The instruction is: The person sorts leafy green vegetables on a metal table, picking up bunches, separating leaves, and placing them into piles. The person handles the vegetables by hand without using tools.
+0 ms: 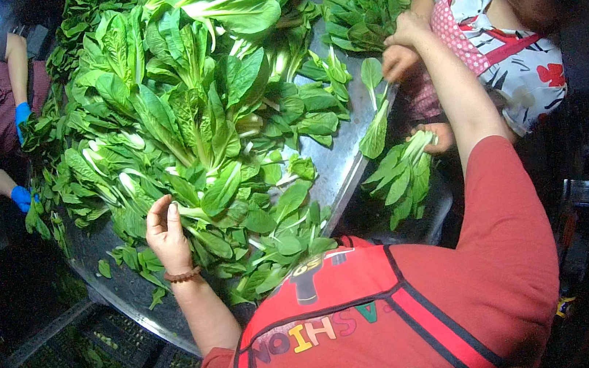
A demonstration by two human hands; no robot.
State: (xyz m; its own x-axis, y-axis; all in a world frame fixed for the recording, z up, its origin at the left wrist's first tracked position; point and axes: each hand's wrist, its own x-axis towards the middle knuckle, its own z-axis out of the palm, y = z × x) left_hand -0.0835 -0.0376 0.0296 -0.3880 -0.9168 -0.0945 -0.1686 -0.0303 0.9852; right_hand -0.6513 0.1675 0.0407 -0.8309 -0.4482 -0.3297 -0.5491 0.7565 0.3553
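Note:
My left hand (166,233), with a brown bead bracelet at its wrist, is at the near left part of a big heap of leafy greens (155,127). Its fingers curl toward the thumb, and a leafy green (197,213) has its pale stem end at the thumb tip. My right hand (408,29) reaches far right, its fingers bent, beside a darker pile of greens (364,2). Whatever lies in those fingers is hidden. Just below it is a co-worker's hand (399,62); the same person's other hand (438,137) holds a bunch of greens (404,174).
The heap lies on a metal table (340,167) whose raised edge runs close before me. A loose leafy plant (374,126) lies across its right edge. Black plastic crates (114,335) stand low at left. Another person's blue-gloved hand (22,198) touches the heap's far left side.

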